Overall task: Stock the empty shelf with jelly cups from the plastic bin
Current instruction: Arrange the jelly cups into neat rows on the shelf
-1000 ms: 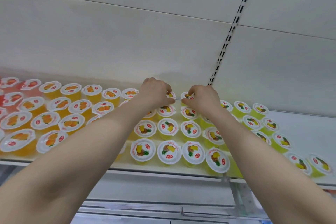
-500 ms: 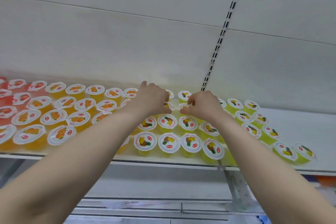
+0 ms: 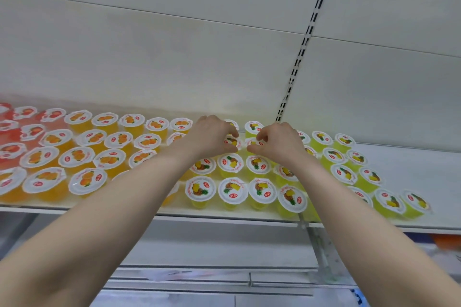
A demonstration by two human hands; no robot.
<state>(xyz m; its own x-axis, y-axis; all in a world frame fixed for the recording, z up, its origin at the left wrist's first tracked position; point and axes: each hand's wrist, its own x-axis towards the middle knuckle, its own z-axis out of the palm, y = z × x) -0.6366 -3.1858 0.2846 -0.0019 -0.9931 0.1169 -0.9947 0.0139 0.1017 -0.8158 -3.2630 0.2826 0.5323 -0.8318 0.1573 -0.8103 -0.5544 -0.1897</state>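
Both hands had drawn back from the rear row; left hand point(image 3: 212, 137) and right hand point(image 3: 282, 143) each pinched a jelly cup point(image 3: 232, 142) in curled fingers, likely filling the shelf's point(image 3: 249, 217) second row.

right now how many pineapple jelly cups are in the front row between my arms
4, left to right: first cup, second cup, third cup, fourth cup. More may hide behind the left arm.

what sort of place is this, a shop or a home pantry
Most likely a shop, though only one bay shows. Sealed jelly cups stand in rows sorted by flavour on a long white shelf, and a slotted upright of retail racking runs up the back panel.
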